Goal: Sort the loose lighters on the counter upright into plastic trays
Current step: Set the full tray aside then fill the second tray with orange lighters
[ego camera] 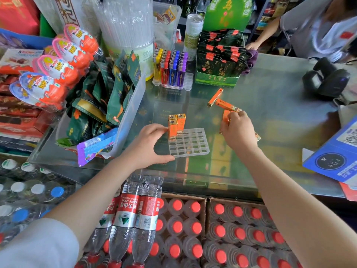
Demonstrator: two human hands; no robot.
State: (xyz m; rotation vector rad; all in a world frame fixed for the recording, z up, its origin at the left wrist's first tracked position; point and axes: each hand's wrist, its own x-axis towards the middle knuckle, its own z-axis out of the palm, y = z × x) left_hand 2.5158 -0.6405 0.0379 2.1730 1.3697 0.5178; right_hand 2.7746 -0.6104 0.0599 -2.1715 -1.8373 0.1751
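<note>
Two bare forearms, no watch, bracelet or rings seen. Left hand (148,146) bare, short plain nails. Right hand (238,130) bare, seen from back. Short white sleeve (36,244) on arm well behind left hand, soft plain fabric, no print. Arm behind right hand bare to frame edge.

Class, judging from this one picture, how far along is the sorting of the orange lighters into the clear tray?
Done: three orange lighters stand upright in the far left corner of the clear tray. In hand: the left hand steadies the tray and touches those lighters, while the right hand grips another lighter from the loose pile. Left: at least two loose lighters lie flat on the counter, and most tray slots are unfilled.
</note>
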